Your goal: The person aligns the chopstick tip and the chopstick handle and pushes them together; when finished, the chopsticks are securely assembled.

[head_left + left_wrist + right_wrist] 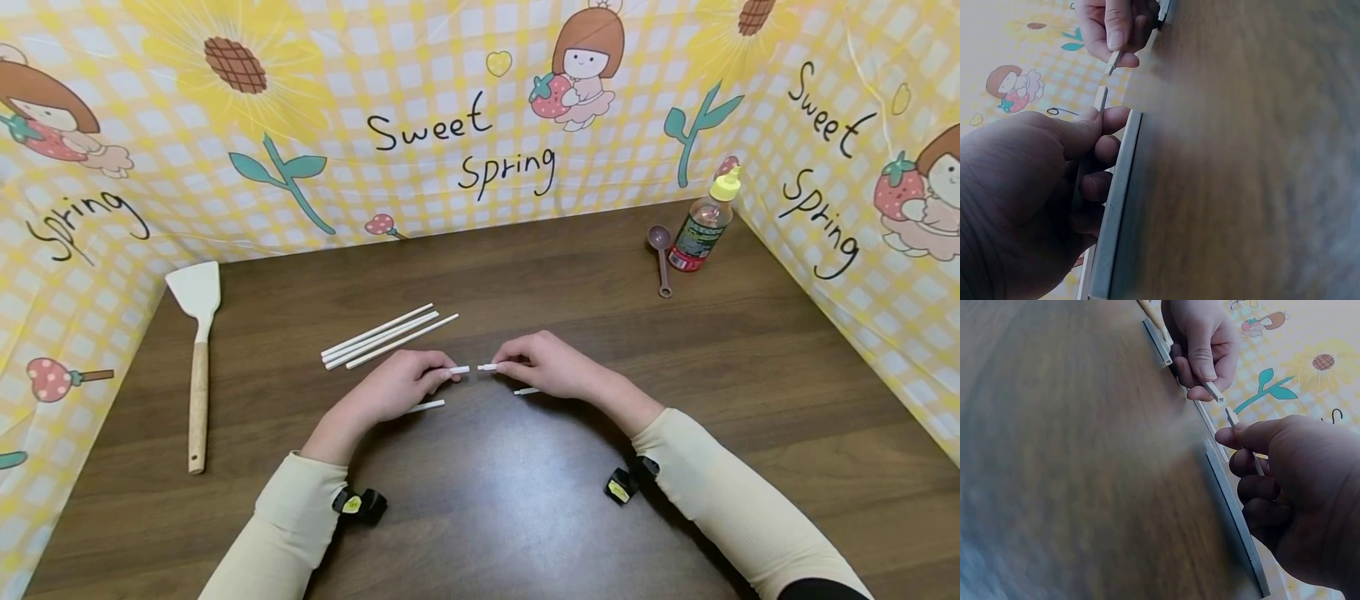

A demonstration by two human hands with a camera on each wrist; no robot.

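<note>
Straight ahead, a person's left hand [401,385] and right hand [551,364] face each other above a brown table [510,525], each pinching a slim white stick. The left-hand stick [460,369] and right-hand stick [487,367] point end to end between the hands, near but apart. The right wrist view adds what the head view hardly shows: the left-hand stick ends in a square opening, the right-hand stick in a narrower tip. Only the head view shows the wider table: loose white sticks [381,337] just beyond the left hand, a white spatula [198,392] well to its left, and a brown spoon [662,262] beside a yellow-capped bottle [697,233], beyond the right hand and to its right. One more stick lies just below each hand, partly hidden by it in the head view. Both forearms angle inward; thumb and index finger pinch, and the other fingers curl under.
</note>
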